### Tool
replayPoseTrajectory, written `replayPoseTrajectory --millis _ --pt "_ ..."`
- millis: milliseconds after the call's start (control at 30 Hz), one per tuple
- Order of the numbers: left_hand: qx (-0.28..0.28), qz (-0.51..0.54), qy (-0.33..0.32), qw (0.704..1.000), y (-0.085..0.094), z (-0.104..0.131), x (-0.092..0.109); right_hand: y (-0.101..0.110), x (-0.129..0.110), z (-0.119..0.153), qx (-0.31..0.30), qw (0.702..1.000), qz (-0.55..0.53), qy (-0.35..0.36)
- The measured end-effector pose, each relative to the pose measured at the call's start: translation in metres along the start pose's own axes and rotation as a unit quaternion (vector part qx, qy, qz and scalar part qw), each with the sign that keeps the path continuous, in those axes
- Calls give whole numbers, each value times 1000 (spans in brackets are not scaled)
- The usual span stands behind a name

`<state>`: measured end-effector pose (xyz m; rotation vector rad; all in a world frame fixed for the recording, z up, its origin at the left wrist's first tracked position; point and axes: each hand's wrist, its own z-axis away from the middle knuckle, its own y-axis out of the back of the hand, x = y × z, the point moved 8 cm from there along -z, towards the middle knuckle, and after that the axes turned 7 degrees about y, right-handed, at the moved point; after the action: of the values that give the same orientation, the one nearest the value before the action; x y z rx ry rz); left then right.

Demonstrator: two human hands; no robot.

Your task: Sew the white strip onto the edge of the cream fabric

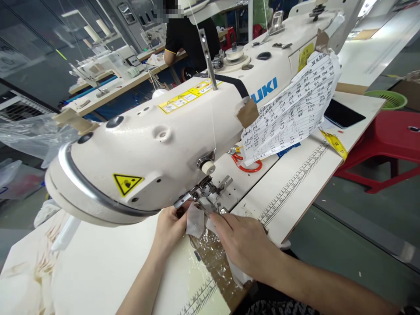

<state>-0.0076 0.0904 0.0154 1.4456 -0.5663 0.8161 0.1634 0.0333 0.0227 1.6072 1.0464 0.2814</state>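
Under the head of a white sewing machine (183, 131), both my hands are close to the presser foot (205, 203). My left hand (170, 227) has its thumb and fingers closed at the edge of a small piece of white fabric (195, 221); its fingertips are partly hidden behind the cloth and the machine. On the other side, my right hand (244, 243) pinches more white cloth just in front of the foot, fingers pressed together. A loose end of white cloth (239, 272) hangs below this hand. The needle itself is hard to make out.
Orange-handled scissors (247, 165) lie behind the foot, near a handwritten sheet (288, 107) taped to the machine. A yellow tape measure (335, 143) and a phone (344, 113) are at right. A red stool (390, 146) stands beside the table. Another person (192, 41) sits further back.
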Motion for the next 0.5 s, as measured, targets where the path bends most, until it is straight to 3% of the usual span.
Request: replayPoseTrajectory --millis 133,267,400,500 --pt "22 -31 -36 999 3 2 -3 3 1 0 5 1000 -2 -4" --pt "71 -98 -118 986 5 8 -1 4 1 0 6 1000 -2 -11" --pt "114 -187 -261 940 2 22 16 -1 3 -2 -7 1000 2 -22" --pt "108 -229 -356 900 -4 34 30 -4 2 -4 -5 1000 15 -21"
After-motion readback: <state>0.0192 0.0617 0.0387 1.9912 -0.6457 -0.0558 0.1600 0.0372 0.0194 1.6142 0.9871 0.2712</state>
